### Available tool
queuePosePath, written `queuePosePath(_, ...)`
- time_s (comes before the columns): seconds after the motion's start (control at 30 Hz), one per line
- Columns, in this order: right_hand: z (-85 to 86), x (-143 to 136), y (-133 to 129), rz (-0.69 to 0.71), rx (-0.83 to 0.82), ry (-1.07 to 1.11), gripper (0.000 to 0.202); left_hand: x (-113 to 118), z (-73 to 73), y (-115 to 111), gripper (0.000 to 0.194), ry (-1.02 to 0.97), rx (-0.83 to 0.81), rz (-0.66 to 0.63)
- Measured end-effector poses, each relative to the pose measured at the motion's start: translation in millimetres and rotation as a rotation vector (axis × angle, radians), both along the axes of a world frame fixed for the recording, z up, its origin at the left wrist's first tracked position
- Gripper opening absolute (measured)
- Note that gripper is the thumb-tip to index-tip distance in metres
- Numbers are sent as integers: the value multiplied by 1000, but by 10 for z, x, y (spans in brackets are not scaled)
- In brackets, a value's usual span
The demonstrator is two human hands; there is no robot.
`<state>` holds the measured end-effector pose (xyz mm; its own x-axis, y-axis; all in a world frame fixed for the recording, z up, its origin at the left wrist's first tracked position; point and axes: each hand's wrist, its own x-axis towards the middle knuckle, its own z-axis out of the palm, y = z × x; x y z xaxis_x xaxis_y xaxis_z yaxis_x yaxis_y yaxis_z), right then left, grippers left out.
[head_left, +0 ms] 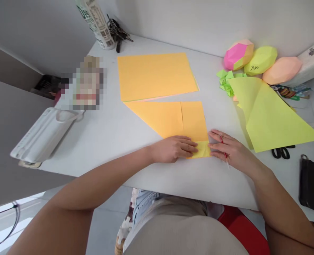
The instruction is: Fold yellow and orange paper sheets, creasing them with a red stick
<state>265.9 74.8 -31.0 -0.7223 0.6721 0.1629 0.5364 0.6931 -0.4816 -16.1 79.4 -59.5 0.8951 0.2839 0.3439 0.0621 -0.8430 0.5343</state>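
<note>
The folded orange sheet (170, 117) lies on the bench (98, 141) right in front of the person, just nearer than a stack of orange paper (157, 76), with a lighter yellow flap (204, 150) at its near right end. The left hand (170, 148) lies palm down, its fingers close together and laid flat, the tips on the flap. The right hand (229, 150) is at the flap's right edge, fingers slightly spread and bent, with a thin red stick (225, 154) tucked among them; exactly how it is gripped I cannot tell. The step looks to be lining up and flattening the flap, and that goes best with the left fingers bearing straight down, so the paper underneath cannot slide or turn. The right fingertips should square the side edges before any hard pressure, since a crooked crease in paper is hard to undo. Then a firm stroke from the held side outward, along the fold only, should sharpen it without wrinkling the flap. The stick's tip is best angled away from the paper, as it might scratch or mark it. The slanted left edge deserves a light touch too, because a loose corner could buckle under the forearm.
</note>
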Motion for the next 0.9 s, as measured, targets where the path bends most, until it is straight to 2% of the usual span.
queuePosePath(0.17,-6,17,6,10,17,-11,14,5,-7,-4,34,-10,22,6)
queuePosePath(0.3,80,0,26,-8,-6,-8,13,10,-6,-15,34,-17,23,14)
queuePosePath(0.4,171,-99,-35,-56,-33,184,16,7,-3,-28,34,-23,18,8)
queuePosePath(0.47,196,-217,-131,-37,-200,430,32,4,-1,-37,36,-33,22,10)
queuePosePath(0.53,174,-350,-237,21,-565,620,56,2,3,-46,38,-31,24,16)
queuePosePath(0.57,150,-411,-280,27,-742,641,57,2,5,-49,40,-25,22,19)
queuePosePath(0.63,98,-499,-326,-33,-919,629,48,2,10,-54,42,-17,17,24)
queuePosePath(0.7,69,-538,-324,-80,-929,532,36,3,15,-57,42,-29,18,25)
queuePosePath(0.83,80,-551,-300,-66,-716,366,27,8,23,-59,39,-43,31,39)
queuePosePath(0.9,70,-563,-326,-126,-686,341,19,12,24,-61,40,-25,33,50)
